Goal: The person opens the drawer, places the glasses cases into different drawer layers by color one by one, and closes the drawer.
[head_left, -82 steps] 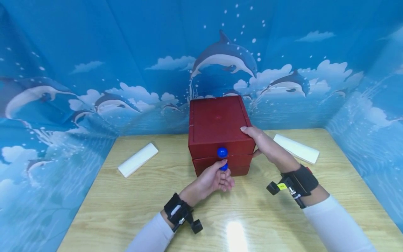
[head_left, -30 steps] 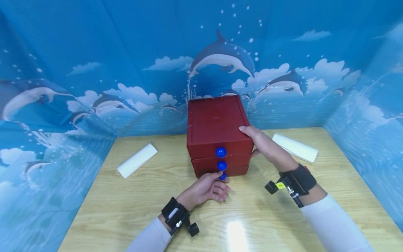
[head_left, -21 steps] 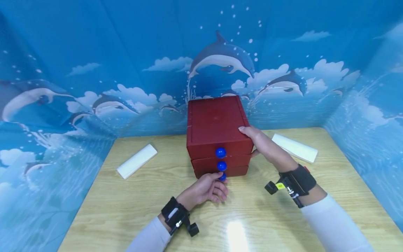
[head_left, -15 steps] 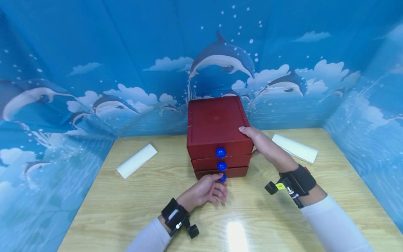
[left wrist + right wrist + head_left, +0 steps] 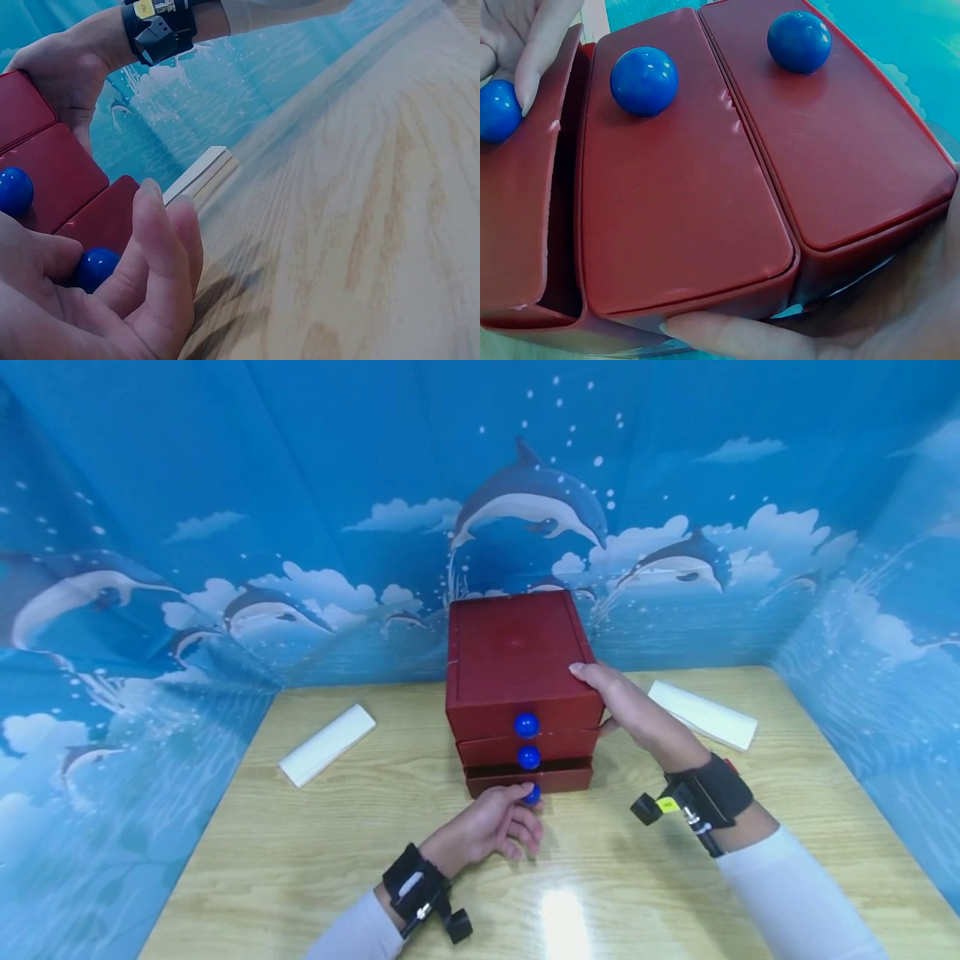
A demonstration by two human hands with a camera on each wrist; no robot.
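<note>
A dark red chest of drawers [image 5: 517, 647] stands at the back of the table, with three drawers and a round blue knob on each. The bottom drawer [image 5: 566, 778] is pulled out a little, showing a dark gap above its front. My left hand [image 5: 495, 827] pinches the bottom blue knob [image 5: 532, 794] between thumb and index finger, the other fingers loosely bent below. The top drawer's knob [image 5: 799, 42] and the middle one's knob [image 5: 644, 81] are untouched, their drawers closed. My right hand [image 5: 626, 697] grips the chest's right side, thumb on the top edge and fingers along the side wall.
One white block [image 5: 327, 745] lies on the wooden table [image 5: 360, 860] left of the chest. Another white block [image 5: 702, 714] lies to the right, behind my right forearm. A blue dolphin-print curtain [image 5: 360, 485] closes off the back and sides.
My left hand has moved from the middle knob down to the bottom one and drawn that drawer toward me, opening a gap. The right hand has stayed on the chest.
</note>
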